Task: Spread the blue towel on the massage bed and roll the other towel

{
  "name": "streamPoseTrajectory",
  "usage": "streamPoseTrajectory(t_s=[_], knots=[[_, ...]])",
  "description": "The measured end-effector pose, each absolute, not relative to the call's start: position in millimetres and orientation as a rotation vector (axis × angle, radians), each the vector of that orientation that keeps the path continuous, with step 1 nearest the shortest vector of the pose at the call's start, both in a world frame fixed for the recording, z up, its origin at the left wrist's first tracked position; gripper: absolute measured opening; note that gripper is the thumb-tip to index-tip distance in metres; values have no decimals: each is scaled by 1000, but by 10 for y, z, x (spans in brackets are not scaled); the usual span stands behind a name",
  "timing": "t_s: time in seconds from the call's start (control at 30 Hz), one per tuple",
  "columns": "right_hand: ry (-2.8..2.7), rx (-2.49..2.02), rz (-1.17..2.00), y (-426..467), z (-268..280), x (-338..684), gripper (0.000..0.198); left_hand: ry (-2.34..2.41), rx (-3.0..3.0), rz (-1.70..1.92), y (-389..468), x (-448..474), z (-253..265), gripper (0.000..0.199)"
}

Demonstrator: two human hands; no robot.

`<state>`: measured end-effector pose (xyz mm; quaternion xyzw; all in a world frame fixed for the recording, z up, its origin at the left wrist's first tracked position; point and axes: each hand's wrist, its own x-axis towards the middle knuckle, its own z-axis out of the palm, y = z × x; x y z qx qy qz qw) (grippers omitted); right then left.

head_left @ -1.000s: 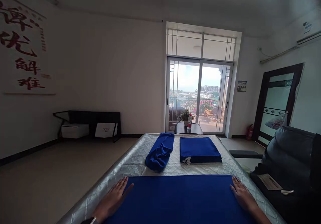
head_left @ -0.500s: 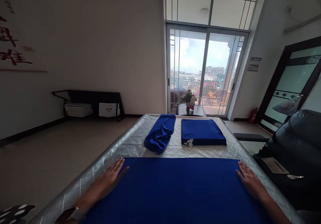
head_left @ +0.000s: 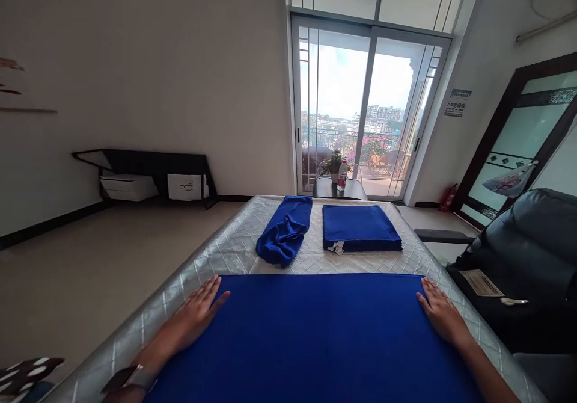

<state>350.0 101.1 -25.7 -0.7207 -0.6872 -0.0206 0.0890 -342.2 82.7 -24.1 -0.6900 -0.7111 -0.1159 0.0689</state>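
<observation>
A large blue cloth (head_left: 322,337) lies spread flat on the silver quilted mattress (head_left: 234,249) right in front of me. My left hand (head_left: 193,316) rests flat, fingers apart, on the cloth's far left corner. My right hand (head_left: 440,316) lies flat on its far right corner. Neither hand grips anything. Farther back on the mattress a rumpled blue cloth (head_left: 283,231) lies at the left, with a neatly folded stack of blue cloths (head_left: 359,228) beside it at the right.
A dark padded chair (head_left: 527,258) stands close to the mattress's right side. Beyond the far end is a small dark table (head_left: 338,187) with a plant and a bottle, before glass sliding doors (head_left: 365,102). A low black shelf (head_left: 148,174) stands by the left wall.
The view has tilted downward, showing more of the spread cloth and my forearms. Both hands stay flat on the cloth's far corners.
</observation>
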Motion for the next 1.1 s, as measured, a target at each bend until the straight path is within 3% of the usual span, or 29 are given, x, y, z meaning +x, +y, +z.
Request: streamPoseTrajectory(t_s=[0.33, 0.6, 0.8, 1.1], knots=[[-2019, -2145, -183, 709, 246, 3069, 62, -2250, -2149, -354, 520, -3024, 425, 70], [-2220, -1738, -24, 217, 736, 1532, 48, -1851, -2458, -564, 172, -1558, 823, 46], [-2245, -1618, 56, 157, 666, 848, 44, -1659, -2557, -719, 177, -761, 511, 40], [-2324, -1673, 195, 347, 158, 804, 58, -1585, -2595, -652, 412, -818, -30, 54]])
